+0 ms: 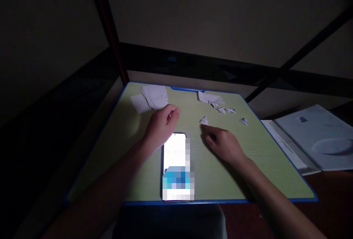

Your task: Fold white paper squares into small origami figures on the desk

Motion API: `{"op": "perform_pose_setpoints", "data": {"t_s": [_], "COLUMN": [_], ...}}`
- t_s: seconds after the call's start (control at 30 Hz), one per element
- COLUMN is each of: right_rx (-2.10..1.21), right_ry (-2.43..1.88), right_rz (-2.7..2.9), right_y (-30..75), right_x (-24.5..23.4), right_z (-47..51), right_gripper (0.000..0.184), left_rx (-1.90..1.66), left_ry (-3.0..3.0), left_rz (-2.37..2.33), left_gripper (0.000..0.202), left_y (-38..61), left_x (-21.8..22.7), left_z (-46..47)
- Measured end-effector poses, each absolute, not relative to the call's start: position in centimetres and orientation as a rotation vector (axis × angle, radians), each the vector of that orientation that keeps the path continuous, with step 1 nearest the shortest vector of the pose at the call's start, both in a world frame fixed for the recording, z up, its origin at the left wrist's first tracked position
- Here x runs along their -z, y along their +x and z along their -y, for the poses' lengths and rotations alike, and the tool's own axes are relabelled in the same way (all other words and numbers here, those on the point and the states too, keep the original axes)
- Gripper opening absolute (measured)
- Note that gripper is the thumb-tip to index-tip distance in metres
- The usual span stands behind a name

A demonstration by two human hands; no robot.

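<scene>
My left hand (164,120) is curled closed above the table, just in front of a stack of white paper sheets (156,96). Whether anything lies inside its fingers is hidden. My right hand (224,144) reaches in from the right, its index finger stretched out and its thumb apart from it. That fingertip is at the near edge of a small folded paper piece (204,120), seemingly touching it. Several more small folded papers (221,110) lie farther back, beside a flat paper sheet (211,98). A crumpled-looking paper piece (243,121) sits at the right.
A lit phone (176,154) lies face up near the front edge, between my forearms. The green tabletop (132,165) has a raised blue rim. A large pale flat box (317,136) is beyond its right side. A wall stands behind the table.
</scene>
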State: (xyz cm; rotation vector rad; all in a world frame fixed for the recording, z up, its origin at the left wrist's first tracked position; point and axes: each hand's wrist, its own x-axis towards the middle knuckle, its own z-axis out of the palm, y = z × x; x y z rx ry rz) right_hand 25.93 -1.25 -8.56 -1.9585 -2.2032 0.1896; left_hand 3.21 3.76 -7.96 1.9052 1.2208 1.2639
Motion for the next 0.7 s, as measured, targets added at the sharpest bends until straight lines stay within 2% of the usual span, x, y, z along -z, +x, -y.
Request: {"op": "perform_pose_setpoints", "data": {"t_s": [0.3,0.7], "right_rx": [0.002,-0.051], "right_ry": [-2.059,-2.036], "right_rz": [2.172,2.066], "right_y": [25.91,26.03], "right_x": [9.16,9.52], "right_z": [1.05,1.05], "right_gripper": [0.041,0.038], "left_rx": [-1.249,-1.219], "left_ry": [1.954,1.943], "left_rz": [-1.193,-1.190], "left_gripper": [0.021,0.022], "left_y": [3.45,3.50], "left_x": [7.38,7.69], "left_z": [-3.45,-3.26]}}
